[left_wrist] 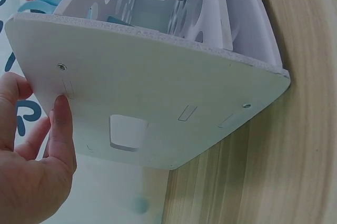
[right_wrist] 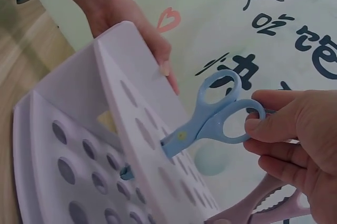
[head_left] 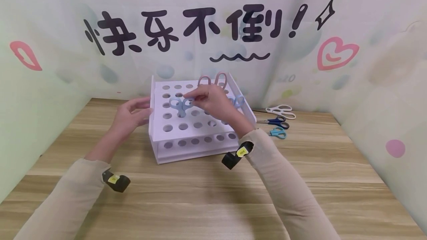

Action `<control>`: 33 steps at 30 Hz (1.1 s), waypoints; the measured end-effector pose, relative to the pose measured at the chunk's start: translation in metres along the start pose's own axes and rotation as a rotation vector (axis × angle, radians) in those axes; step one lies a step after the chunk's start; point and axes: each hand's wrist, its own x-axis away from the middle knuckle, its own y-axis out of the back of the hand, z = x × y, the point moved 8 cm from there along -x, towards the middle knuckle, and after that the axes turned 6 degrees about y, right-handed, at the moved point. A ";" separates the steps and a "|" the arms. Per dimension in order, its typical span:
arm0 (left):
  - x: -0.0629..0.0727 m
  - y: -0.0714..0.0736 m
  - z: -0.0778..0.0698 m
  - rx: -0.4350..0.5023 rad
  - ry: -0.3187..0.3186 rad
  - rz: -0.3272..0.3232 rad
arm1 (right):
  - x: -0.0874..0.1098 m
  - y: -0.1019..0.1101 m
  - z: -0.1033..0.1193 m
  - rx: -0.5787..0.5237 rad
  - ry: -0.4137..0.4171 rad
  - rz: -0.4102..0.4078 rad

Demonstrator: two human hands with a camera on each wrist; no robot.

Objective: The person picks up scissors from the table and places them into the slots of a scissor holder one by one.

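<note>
Light blue scissors (head_left: 181, 106) stand tips-down in a hole of the white holed rack (head_left: 173, 135). My right hand (head_left: 213, 101) pinches one of their handle loops between thumb and fingers. The right wrist view shows the scissors (right_wrist: 202, 121) passing through the top panel, with the blade end by the lower holed panel. My left hand (head_left: 128, 117) is at the rack's left side panel (left_wrist: 158, 82), its fingertips touching the panel's outer face and edge. Pink-handled scissors (head_left: 213, 80) stand at the rack's back, and more light blue handles (head_left: 237, 101) show at its right, partly behind my right hand.
White-handled scissors (head_left: 281, 111), dark blue scissors (head_left: 278, 122) and turquoise scissors (head_left: 278, 133) lie on the wooden table (head_left: 200, 199), right of the rack. A printed cloth (head_left: 186, 58) hangs close behind the rack and along both sides.
</note>
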 end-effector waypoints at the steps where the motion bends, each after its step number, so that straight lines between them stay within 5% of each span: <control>1: 0.000 0.000 0.000 0.002 0.000 -0.001 | 0.000 -0.002 -0.001 0.016 0.003 -0.005; 33: 0.000 0.001 0.001 0.021 0.003 -0.006 | 0.006 -0.024 -0.015 0.203 -0.045 -0.015</control>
